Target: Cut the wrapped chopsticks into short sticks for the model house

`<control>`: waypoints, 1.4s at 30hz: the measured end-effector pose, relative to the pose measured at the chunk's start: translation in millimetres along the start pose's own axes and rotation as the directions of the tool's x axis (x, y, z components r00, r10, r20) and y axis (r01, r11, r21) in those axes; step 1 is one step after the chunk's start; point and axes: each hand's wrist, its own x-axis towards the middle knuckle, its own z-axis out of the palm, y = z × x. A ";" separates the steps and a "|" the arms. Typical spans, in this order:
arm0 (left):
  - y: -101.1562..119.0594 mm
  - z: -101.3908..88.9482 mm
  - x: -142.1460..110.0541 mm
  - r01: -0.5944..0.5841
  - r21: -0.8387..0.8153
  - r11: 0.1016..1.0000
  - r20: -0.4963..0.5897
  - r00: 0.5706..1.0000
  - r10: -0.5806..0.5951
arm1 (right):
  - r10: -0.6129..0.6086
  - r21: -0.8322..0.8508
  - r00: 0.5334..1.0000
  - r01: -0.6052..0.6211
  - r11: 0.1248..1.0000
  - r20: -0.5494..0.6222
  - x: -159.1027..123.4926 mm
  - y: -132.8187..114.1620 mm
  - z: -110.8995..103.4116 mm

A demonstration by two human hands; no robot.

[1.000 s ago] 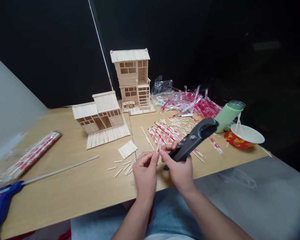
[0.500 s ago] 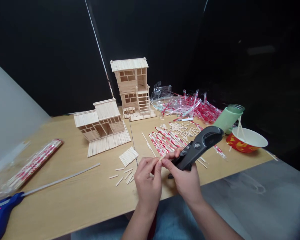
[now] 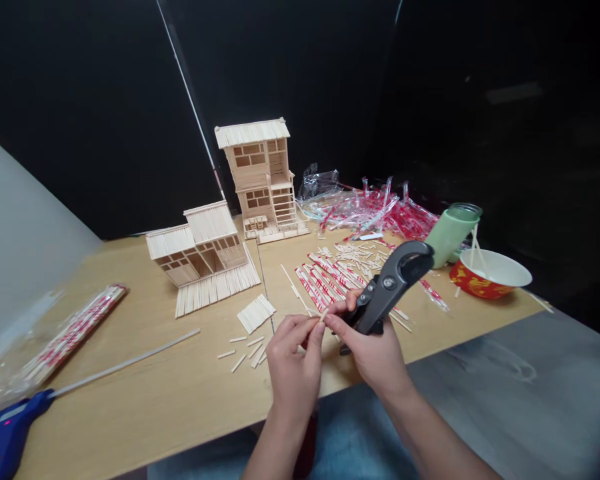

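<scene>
My left hand (image 3: pixel 294 363) and my right hand (image 3: pixel 371 350) meet above the near edge of the wooden table (image 3: pixel 145 393). Both pinch a short pale wooden stick (image 3: pixel 323 315) between thumb and fingertips. My right hand also grips black cutting pliers (image 3: pixel 387 287), whose handles point up and to the right. Just beyond the hands lie a small bundle of cut sticks (image 3: pixel 255 313) and a few loose stick pieces (image 3: pixel 243 347).
Two stick-built model houses stand on the table: a low one (image 3: pixel 200 250) and a tall one (image 3: pixel 260 177). Wrapped red-and-white chopsticks (image 3: pixel 330 273), empty wrappers (image 3: pixel 375 210), a green cup (image 3: pixel 450 235), a red bowl (image 3: pixel 490 273), a blue glue gun (image 3: pixel 7 433) and a chopstick pack (image 3: pixel 65 337) surround them.
The view has tilted slightly, so the table sits lower in frame. My hands stay together on the stick; the pliers' handles now point more steeply upward.
</scene>
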 end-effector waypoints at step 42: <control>-10.6 -22.2 5.1 0.013 -0.088 0.996 0.260 0.966 0.010 | 0.262 0.146 0.929 -0.306 0.941 0.261 10.3 -2.0 -10.3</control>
